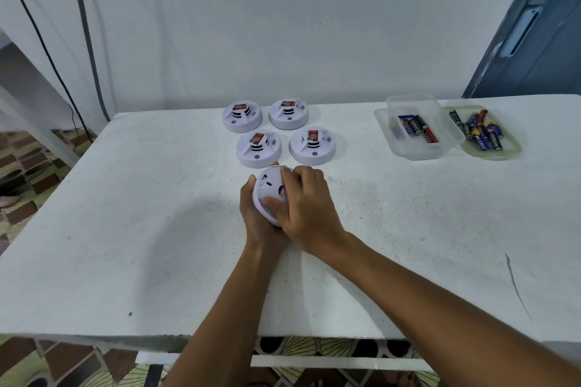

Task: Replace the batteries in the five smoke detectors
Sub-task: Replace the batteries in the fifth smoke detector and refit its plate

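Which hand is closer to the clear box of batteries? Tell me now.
Right. The right hand lies over the held smoke detector on the side facing the clear box; the left hand grips the detector's far side, farther from the box.

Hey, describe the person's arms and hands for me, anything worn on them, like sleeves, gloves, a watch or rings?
Both forearms are bare as far as the picture shows; no sleeve edge comes into view. The left hand and the right hand wear no gloves. No watch, bracelet or band shows at either wrist, and no ring shows on the visible fingers. Much of the left hand is hidden.
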Action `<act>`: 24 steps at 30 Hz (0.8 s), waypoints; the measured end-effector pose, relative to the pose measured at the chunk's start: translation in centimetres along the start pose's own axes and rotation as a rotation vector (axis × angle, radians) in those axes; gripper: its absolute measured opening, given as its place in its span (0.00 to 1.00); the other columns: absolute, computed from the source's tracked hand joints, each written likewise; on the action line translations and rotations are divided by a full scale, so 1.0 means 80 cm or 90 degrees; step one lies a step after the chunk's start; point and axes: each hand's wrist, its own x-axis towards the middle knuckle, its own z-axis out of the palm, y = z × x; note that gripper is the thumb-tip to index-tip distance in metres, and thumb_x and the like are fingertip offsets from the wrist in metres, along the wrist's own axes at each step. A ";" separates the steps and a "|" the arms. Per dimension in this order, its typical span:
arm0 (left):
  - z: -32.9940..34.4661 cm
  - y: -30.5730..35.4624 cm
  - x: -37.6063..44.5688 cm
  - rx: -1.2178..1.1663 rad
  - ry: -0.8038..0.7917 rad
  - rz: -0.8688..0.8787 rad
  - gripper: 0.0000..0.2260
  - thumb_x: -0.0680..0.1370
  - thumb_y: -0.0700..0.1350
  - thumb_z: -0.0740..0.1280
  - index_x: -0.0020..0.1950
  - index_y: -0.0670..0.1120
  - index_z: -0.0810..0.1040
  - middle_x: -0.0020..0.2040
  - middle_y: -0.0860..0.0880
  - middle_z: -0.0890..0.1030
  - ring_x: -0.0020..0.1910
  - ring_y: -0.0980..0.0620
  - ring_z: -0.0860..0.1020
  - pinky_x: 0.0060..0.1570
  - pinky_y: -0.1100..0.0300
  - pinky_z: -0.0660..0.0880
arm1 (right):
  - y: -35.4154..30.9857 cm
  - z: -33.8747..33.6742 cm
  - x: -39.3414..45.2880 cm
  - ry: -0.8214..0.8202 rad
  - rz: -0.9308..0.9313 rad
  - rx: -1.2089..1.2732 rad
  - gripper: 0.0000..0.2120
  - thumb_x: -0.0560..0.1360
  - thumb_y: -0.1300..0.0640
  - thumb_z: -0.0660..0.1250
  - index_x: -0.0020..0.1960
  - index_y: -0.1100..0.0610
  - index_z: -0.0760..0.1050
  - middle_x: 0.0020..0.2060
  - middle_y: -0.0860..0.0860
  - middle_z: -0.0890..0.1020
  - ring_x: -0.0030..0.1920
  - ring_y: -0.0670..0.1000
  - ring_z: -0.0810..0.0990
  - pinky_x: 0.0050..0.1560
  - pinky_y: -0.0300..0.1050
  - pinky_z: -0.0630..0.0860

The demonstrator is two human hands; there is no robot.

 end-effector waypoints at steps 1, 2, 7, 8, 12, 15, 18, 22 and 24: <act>0.000 0.000 0.001 0.009 0.000 0.001 0.26 0.81 0.54 0.52 0.34 0.49 0.85 0.34 0.47 0.81 0.34 0.52 0.81 0.34 0.63 0.78 | -0.001 0.001 0.001 0.009 0.010 0.000 0.29 0.75 0.39 0.57 0.61 0.62 0.75 0.47 0.57 0.77 0.46 0.56 0.74 0.45 0.48 0.75; 0.001 0.000 0.001 0.016 0.004 0.001 0.26 0.81 0.54 0.52 0.33 0.49 0.85 0.33 0.48 0.81 0.33 0.53 0.81 0.33 0.63 0.78 | -0.003 0.002 0.001 0.018 0.020 0.001 0.29 0.75 0.38 0.57 0.60 0.61 0.75 0.46 0.57 0.77 0.46 0.55 0.74 0.45 0.48 0.74; 0.003 0.001 0.001 0.045 0.004 -0.006 0.28 0.81 0.54 0.51 0.31 0.50 0.84 0.31 0.49 0.80 0.31 0.55 0.80 0.32 0.64 0.77 | -0.008 0.004 0.000 0.013 0.073 0.010 0.30 0.74 0.36 0.55 0.62 0.58 0.74 0.48 0.56 0.76 0.48 0.55 0.73 0.48 0.47 0.72; 0.005 0.001 0.000 0.051 0.007 -0.004 0.28 0.81 0.54 0.51 0.30 0.50 0.84 0.30 0.49 0.80 0.31 0.55 0.80 0.32 0.64 0.77 | -0.008 0.004 0.000 0.010 0.083 0.009 0.31 0.74 0.36 0.54 0.63 0.58 0.73 0.49 0.56 0.76 0.49 0.54 0.73 0.48 0.46 0.72; 0.004 0.003 -0.001 0.064 0.010 -0.014 0.21 0.82 0.54 0.51 0.40 0.47 0.79 0.30 0.48 0.80 0.30 0.55 0.80 0.31 0.64 0.77 | -0.012 0.006 0.001 0.001 0.108 0.003 0.32 0.74 0.35 0.52 0.64 0.59 0.72 0.51 0.56 0.76 0.50 0.55 0.73 0.49 0.47 0.73; 0.008 0.005 -0.003 0.062 -0.016 -0.008 0.21 0.82 0.52 0.51 0.41 0.46 0.79 0.31 0.48 0.80 0.31 0.54 0.80 0.32 0.63 0.78 | -0.011 -0.001 0.001 -0.008 0.092 0.011 0.32 0.75 0.36 0.51 0.64 0.60 0.72 0.51 0.57 0.76 0.51 0.55 0.73 0.49 0.48 0.76; 0.016 0.009 0.000 0.076 -0.041 0.016 0.21 0.83 0.49 0.51 0.41 0.47 0.80 0.33 0.48 0.78 0.34 0.53 0.79 0.34 0.62 0.77 | 0.000 -0.023 -0.003 -0.104 0.033 0.115 0.34 0.76 0.35 0.51 0.72 0.57 0.66 0.60 0.56 0.74 0.59 0.54 0.72 0.59 0.48 0.74; 0.044 0.024 0.005 0.173 -0.083 -0.075 0.23 0.80 0.63 0.52 0.51 0.49 0.79 0.37 0.48 0.83 0.38 0.52 0.83 0.36 0.61 0.79 | 0.010 -0.050 -0.002 -0.177 0.092 0.330 0.26 0.76 0.41 0.63 0.71 0.48 0.63 0.63 0.44 0.73 0.62 0.40 0.71 0.62 0.36 0.71; 0.055 0.035 0.006 0.237 -0.068 -0.069 0.25 0.79 0.65 0.52 0.56 0.49 0.78 0.47 0.46 0.85 0.47 0.48 0.83 0.43 0.55 0.80 | 0.016 -0.060 0.002 -0.110 0.172 0.433 0.17 0.77 0.50 0.66 0.65 0.48 0.69 0.58 0.42 0.77 0.55 0.38 0.77 0.55 0.31 0.74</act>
